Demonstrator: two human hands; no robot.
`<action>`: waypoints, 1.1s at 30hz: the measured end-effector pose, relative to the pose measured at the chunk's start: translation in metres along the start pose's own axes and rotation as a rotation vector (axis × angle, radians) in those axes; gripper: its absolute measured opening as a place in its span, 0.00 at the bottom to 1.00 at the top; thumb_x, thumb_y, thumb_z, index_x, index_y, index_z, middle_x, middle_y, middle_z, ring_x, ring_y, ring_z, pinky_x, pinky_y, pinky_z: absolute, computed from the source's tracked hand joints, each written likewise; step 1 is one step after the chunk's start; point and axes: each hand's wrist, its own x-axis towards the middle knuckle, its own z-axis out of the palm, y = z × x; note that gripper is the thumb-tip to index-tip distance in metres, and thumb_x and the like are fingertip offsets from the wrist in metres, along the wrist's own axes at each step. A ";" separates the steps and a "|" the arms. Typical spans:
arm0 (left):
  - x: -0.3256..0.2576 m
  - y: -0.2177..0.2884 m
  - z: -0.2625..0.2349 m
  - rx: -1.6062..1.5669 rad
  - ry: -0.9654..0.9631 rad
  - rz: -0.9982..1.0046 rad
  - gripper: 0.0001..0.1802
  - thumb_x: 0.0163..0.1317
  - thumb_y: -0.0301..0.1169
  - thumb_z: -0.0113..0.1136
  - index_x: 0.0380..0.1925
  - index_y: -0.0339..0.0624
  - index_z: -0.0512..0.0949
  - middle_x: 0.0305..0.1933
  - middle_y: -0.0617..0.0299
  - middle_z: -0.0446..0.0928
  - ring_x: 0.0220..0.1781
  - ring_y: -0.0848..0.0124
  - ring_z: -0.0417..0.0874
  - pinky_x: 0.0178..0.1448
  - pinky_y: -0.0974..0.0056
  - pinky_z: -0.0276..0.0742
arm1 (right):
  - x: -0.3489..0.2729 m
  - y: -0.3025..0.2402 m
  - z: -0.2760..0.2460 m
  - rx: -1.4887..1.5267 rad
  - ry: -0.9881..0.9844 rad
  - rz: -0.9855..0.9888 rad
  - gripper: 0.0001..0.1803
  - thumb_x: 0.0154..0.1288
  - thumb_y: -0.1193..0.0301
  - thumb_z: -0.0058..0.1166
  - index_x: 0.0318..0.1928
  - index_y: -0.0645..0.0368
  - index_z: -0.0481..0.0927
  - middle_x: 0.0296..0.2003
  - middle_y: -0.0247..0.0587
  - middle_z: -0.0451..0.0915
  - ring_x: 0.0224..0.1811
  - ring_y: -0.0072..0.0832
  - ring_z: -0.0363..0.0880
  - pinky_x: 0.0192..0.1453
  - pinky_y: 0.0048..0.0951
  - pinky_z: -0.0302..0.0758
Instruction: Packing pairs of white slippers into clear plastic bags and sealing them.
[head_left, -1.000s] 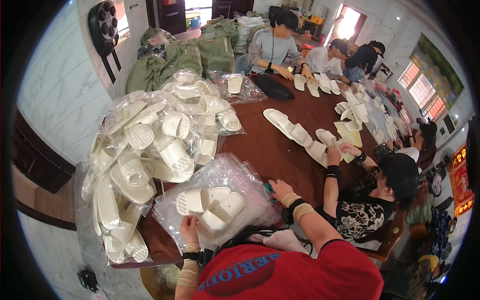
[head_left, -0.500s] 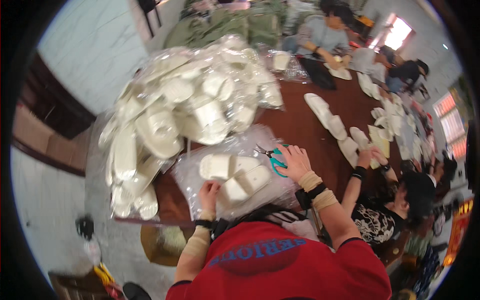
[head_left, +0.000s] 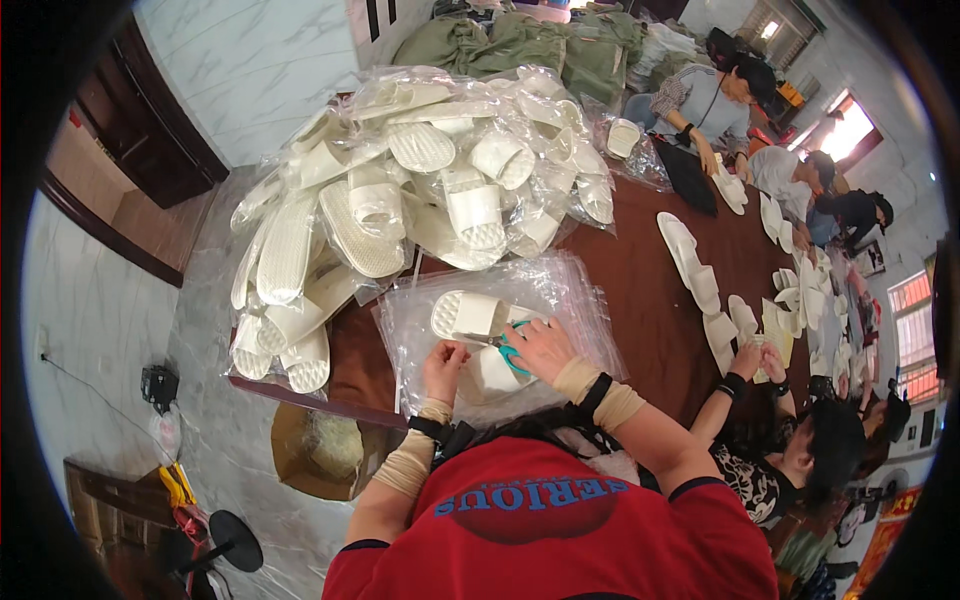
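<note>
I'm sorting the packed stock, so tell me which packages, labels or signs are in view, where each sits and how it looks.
Clear plastic bag with white slippers: on the brown table under both hands, flat and crinkled; the left hand rests on it, the right hand holds teal-handled scissors.
Heap of bagged white slippers: far left of the table, spilling over its edge.
Red and yellow banner: lower right edge, partly hidden.

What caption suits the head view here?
Left hand steadies a white slipper on clear bags; right hand holds teal-handled scissors.
</note>
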 end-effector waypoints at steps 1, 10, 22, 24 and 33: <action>0.001 -0.001 -0.001 0.007 -0.001 0.008 0.07 0.64 0.33 0.58 0.34 0.40 0.76 0.29 0.66 0.79 0.31 0.79 0.78 0.36 0.73 0.71 | 0.001 -0.002 -0.001 0.030 -0.024 0.050 0.30 0.55 0.56 0.58 0.57 0.55 0.70 0.42 0.40 0.74 0.47 0.34 0.70 0.51 0.42 0.62; 0.003 -0.007 -0.002 0.016 0.006 0.074 0.06 0.64 0.30 0.57 0.33 0.39 0.76 0.29 0.66 0.79 0.31 0.79 0.78 0.36 0.74 0.71 | 0.021 -0.013 -0.013 -0.022 0.097 0.008 0.31 0.54 0.59 0.60 0.58 0.54 0.70 0.41 0.38 0.74 0.49 0.32 0.69 0.51 0.42 0.62; -0.007 0.024 -0.042 -0.179 0.034 0.060 0.04 0.65 0.29 0.55 0.32 0.42 0.76 0.30 0.67 0.77 0.33 0.78 0.76 0.40 0.72 0.71 | -0.014 0.047 0.014 0.154 0.186 0.407 0.26 0.58 0.58 0.56 0.57 0.53 0.71 0.37 0.44 0.78 0.43 0.41 0.76 0.48 0.44 0.68; -0.011 0.032 -0.061 -0.261 0.092 0.098 0.04 0.67 0.30 0.54 0.33 0.44 0.77 0.31 0.69 0.76 0.35 0.78 0.76 0.41 0.72 0.71 | -0.043 0.072 0.035 0.254 0.360 0.579 0.26 0.58 0.59 0.55 0.56 0.52 0.71 0.39 0.47 0.78 0.45 0.44 0.76 0.48 0.46 0.71; -0.068 0.066 -0.258 -0.316 0.738 0.302 0.06 0.67 0.33 0.55 0.35 0.43 0.75 0.32 0.67 0.74 0.32 0.78 0.73 0.34 0.73 0.67 | -0.116 0.111 0.055 -0.129 0.049 0.850 0.20 0.58 0.63 0.56 0.52 0.50 0.75 0.42 0.44 0.76 0.46 0.45 0.74 0.48 0.44 0.73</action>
